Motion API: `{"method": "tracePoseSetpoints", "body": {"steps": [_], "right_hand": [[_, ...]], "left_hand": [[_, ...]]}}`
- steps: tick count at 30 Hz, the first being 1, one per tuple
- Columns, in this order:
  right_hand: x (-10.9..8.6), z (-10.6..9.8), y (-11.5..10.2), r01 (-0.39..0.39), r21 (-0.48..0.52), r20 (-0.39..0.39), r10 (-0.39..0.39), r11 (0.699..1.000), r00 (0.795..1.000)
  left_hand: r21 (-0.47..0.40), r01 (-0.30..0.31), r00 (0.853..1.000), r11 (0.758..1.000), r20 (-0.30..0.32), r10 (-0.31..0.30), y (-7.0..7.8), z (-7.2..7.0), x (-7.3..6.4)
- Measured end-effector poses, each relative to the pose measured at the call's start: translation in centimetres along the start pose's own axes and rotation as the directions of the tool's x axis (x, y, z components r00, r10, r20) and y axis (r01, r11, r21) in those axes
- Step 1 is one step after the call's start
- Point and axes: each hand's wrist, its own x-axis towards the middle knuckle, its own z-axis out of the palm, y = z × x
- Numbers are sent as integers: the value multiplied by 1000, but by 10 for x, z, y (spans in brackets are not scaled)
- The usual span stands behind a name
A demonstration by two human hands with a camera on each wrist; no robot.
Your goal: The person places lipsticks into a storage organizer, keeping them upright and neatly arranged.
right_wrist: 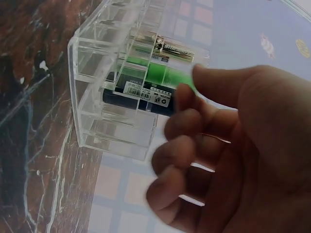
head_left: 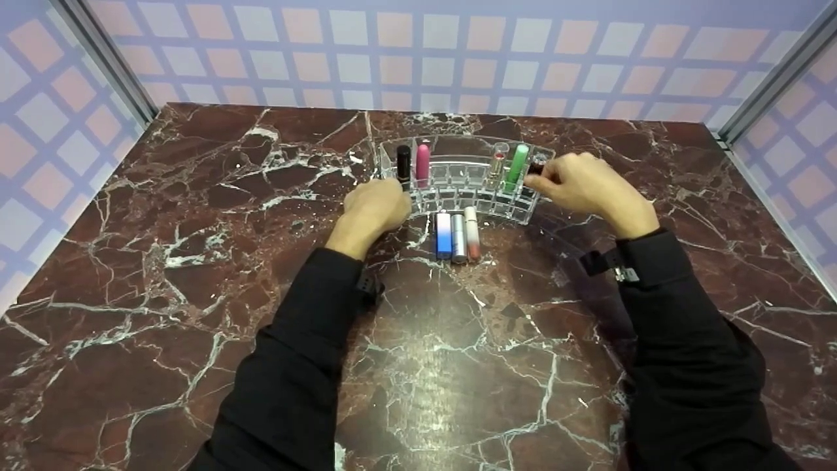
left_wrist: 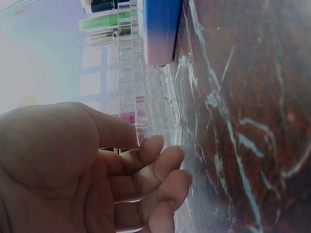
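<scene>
A transparent curved lipstick organizer (head_left: pixel 461 175) stands on the marble-patterned table. My left hand (head_left: pixel 378 204) pinches its left end between thumb and curled fingers. At the right end, my right hand (head_left: pixel 585 184) pinches the upper end of a black lipstick tube (right_wrist: pixel 138 94) whose labelled lower part sits in a back-row compartment. Next to that tube stand a green tube (head_left: pixel 518 163) and a lipstick with a transparent cap (head_left: pixel 498 163). A pink tube (head_left: pixel 422 163) and another black tube (head_left: pixel 403 162) occupy compartments near my left hand.
In front of the organizer, a blue-and-pink tube (head_left: pixel 444 237), a silver tube (head_left: pixel 458 239) and a white-to-red tube (head_left: pixel 471 234) lie side by side on the table (head_left: pixel 261 366). Checkered panels (head_left: pixel 444 59) border the back and sides.
</scene>
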Motion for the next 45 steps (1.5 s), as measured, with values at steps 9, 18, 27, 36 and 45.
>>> {"method": "tracePoseSetpoints", "body": {"steps": [9, 18, 27, 36, 45], "right_hand": [[4, 10, 5, 15, -46, 111, -10, 999, 994], [7, 16, 5, -52, -32, 190, 58, 998, 980], [7, 16, 1, -66, -29, 201, 71, 997, 977], [7, 18, 1, -61, -15, 208, 63, 998, 976], [7, 17, 2, -43, -19, 190, 46, 999, 981]], "left_hand": [[24, 15, 1000, 1000, -2, -14, 2, 0, -1], [30, -2, 1000, 1000, 5, 1, 2, -1, -1], [9, 3, 1000, 1000, 4, -3, 1, -1, -1], [17, -15, 1000, 1000, -25, 15, -1, 1, -1], [36, -26, 999, 999, -23, 26, 0, -1, -2]]}}
